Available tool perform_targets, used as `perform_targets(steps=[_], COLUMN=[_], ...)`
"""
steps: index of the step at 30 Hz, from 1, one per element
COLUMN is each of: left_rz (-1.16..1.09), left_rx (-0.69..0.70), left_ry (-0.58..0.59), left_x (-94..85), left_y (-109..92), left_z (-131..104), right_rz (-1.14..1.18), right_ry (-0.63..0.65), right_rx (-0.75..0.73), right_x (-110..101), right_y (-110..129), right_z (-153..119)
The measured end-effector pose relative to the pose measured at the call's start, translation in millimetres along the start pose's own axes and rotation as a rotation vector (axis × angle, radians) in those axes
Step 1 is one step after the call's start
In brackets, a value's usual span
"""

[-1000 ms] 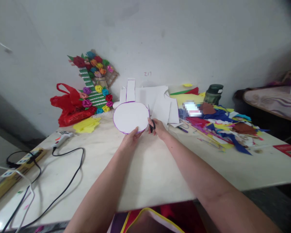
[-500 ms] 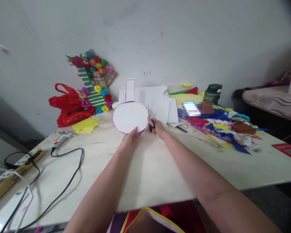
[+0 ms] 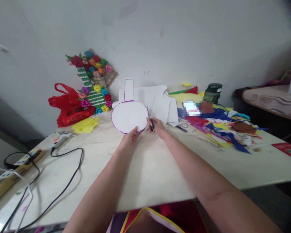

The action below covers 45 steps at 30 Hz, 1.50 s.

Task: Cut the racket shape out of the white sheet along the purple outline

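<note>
A white oval paper piece (image 3: 129,116) with a purple outline and a narrow strip standing up from its top is held above the table. My left hand (image 3: 132,137) grips its lower edge, thumb on top. My right hand (image 3: 157,127) is closed on black-handled scissors (image 3: 152,125), whose blades point up along the oval's right edge. Behind them, white paper sheets (image 3: 157,103) lean against the wall.
On the left are a red bag (image 3: 70,108), paper flowers (image 3: 97,90), yellow paper (image 3: 86,125), and a power strip (image 3: 21,165) with cables. Coloured scraps (image 3: 223,123), a phone (image 3: 192,108) and a green bottle (image 3: 212,93) lie or stand right.
The oval paper piece with its strip has shifted slightly left. The scissors have turned a little in my right hand, and their blades tilt more to the left.
</note>
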<state>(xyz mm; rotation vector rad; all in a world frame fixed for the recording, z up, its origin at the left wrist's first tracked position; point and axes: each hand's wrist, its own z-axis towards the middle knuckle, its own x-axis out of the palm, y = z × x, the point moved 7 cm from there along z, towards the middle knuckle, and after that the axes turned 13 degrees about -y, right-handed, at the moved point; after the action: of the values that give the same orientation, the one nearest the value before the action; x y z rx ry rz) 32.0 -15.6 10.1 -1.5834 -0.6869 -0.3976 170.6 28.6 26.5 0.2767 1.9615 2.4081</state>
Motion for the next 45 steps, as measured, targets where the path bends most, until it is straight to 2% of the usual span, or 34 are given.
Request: perform_targets(steps=[8,13,17,23,32,45], left_rz=[0.001,-0.013,-0.024,-0.007,0.002,-0.03], left_rx=[-0.023,-0.027,-0.037,-0.045,-0.076,-0.157], left_ry=[-0.013,-0.004,0.008,0.048,0.112,0.096], left_x=[-2.2,-2.8,-4.5,-7.6,-10.8,-12.6], left_y=[0,1,0,0,0,0], left_z=[1,2,3,6,7,4], right_rz=[-0.083,-0.06,0.018,0.122,0.207,0.244], right_ry=[-0.064,-0.107,-0.059,0.03,0.05,0.089], right_rx=[-0.05,-0.043,0.009,0.089,0.051,0.074], right_x=[-3,-1,2,-5,-1,12], right_y=[-8,-3,-1,-2,2,8], right_z=[10,7,3,2,2,-11])
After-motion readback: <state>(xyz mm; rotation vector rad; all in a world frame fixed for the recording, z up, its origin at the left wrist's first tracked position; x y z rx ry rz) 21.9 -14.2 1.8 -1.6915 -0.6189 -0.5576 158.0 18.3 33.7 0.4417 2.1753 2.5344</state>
